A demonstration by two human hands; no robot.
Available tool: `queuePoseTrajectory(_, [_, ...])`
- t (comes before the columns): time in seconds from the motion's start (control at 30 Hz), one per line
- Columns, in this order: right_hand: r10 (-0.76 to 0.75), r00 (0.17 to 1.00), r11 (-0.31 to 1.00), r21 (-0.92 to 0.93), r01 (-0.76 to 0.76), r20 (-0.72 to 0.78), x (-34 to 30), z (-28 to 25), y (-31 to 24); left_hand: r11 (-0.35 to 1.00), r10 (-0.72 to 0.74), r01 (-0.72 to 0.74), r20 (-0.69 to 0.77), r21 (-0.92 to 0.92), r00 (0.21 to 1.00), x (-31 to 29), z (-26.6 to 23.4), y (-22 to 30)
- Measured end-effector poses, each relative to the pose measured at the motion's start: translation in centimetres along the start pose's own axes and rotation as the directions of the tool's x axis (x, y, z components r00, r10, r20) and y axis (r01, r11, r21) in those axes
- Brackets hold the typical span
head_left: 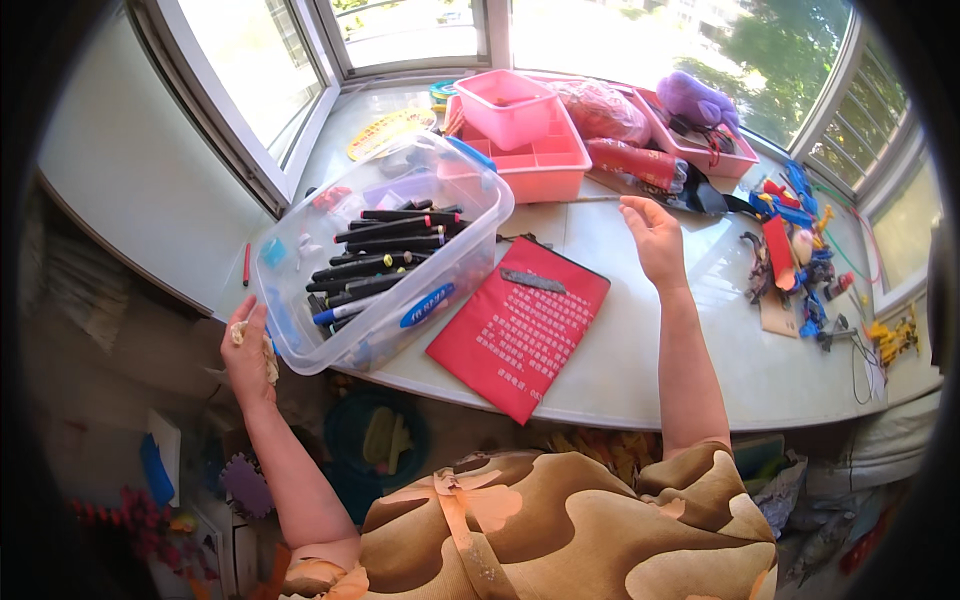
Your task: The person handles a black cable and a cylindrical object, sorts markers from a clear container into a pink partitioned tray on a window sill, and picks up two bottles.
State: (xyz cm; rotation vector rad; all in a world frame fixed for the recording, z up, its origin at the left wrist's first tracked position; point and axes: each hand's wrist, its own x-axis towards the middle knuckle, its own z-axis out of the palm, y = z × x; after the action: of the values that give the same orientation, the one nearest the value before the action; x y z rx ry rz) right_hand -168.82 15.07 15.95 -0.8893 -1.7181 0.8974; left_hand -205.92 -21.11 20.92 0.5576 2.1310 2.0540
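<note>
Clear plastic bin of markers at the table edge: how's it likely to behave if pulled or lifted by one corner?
The clear bin hangs partly past the table edge, so it may tip toward the left hand at its corner. Its thin walls probably flex. The loose markers inside would likely roll and shift the weight.

Strong daylight is pouring through the bay windows (300,60) wrapping around a pale sill counter (640,340), while the floor (120,470) below is lying in cluttered shadow
</note>
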Motion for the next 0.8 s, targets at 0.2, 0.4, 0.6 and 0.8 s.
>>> queuePoseTrajectory(0.2, [-0.120, 0.978, 0.762, -0.615, 0.202, 0.173, 6.3, 2.1, 5.0, 1.000, -0.014, 0.014, 0.030, 0.005, 0.999, -0.5, 0.4, 0.8])
queuePoseTrajectory(0.4, [0.109, 0.926, 0.568, -0.788, 0.240, 0.360, 10.0, 4.7, 9.8, 0.999, -0.027, 0.027, 0.021, 0.018, 0.999, -0.6, 0.7, 1.0])
queuePoseTrajectory(0.6, [0.137, 0.910, 0.436, -0.849, 0.300, 0.392, 9.8, 3.7, 6.9, 1.000, -0.018, 0.018, -0.006, -0.009, 1.000, -0.5, 0.2, 0.3])
queuePoseTrajectory(0.8, [0.150, 0.875, 0.434, -0.826, 0.359, 0.459, 10.8, 2.3, 6.7, 1.000, -0.026, 0.026, 0.052, -0.002, 0.998, -0.1, 0.7, 0.4])
